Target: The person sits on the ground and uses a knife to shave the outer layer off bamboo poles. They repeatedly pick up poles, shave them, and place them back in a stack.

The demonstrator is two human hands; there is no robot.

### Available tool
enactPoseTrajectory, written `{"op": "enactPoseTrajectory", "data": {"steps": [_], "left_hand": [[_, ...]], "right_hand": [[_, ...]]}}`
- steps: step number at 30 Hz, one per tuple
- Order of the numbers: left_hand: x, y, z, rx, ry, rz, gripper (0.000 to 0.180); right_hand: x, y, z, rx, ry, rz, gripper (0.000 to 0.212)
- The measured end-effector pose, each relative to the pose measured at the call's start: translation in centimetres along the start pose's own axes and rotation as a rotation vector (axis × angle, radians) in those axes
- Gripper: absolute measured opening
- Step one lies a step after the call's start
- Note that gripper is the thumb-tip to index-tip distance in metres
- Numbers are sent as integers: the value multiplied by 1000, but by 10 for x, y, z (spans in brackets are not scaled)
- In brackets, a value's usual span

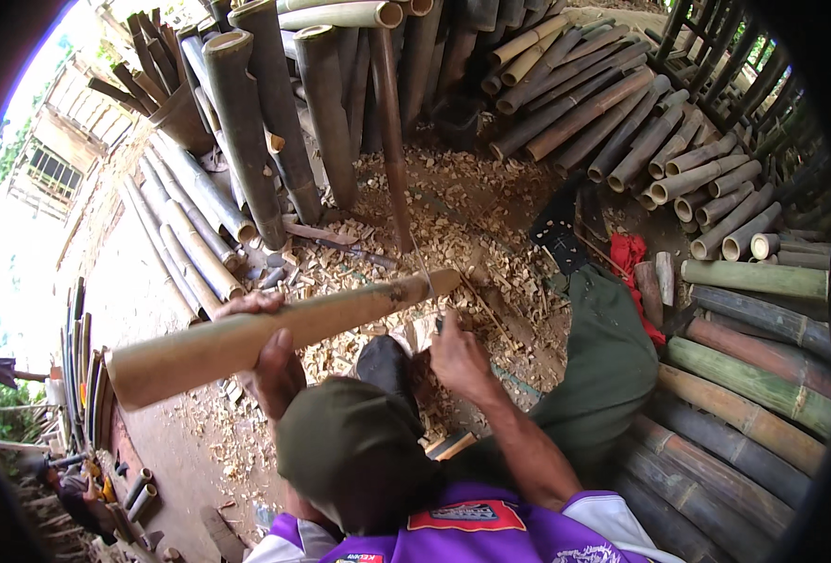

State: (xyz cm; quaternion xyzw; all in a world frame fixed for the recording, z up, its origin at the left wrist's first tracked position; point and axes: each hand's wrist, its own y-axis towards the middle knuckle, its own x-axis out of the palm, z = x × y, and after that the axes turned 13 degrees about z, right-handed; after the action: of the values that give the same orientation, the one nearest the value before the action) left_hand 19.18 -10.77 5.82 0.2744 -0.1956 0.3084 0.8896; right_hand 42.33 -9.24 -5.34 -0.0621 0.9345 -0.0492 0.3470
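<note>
A pale, scraped bamboo tube slants across the middle, its wide cut end at the left and its narrower end farther right. My left hand is closed around its underside near the wide end, with fingers showing over the top. My right hand makes a fist below the far end. From that fist a knife with a thin blade points up and away, crossing the tube near its tip; the handle is mostly hidden. My raised left knee, in dark green cloth, sits between my arms.
Pale shavings cover the ground. Upright dark bamboo tubes and a leaning brown pole stand beyond. Stacked bamboo lengths line the right side, near a red cloth. My right leg bends outward.
</note>
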Motion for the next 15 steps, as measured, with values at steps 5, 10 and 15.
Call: {"op": "enactPoseTrajectory", "data": {"steps": [5,10,15], "left_hand": [[-6,-6,10,0,143,119,55],[-15,-8,19,-36,293,233,56],[-21,-10,26,-60,512,331,58]], "right_hand": [[-12,-37,-69,-472,190,177,35],[6,-2,-32,0,-9,-22,35],[21,-27,-50,-146,51,52,34]]}}
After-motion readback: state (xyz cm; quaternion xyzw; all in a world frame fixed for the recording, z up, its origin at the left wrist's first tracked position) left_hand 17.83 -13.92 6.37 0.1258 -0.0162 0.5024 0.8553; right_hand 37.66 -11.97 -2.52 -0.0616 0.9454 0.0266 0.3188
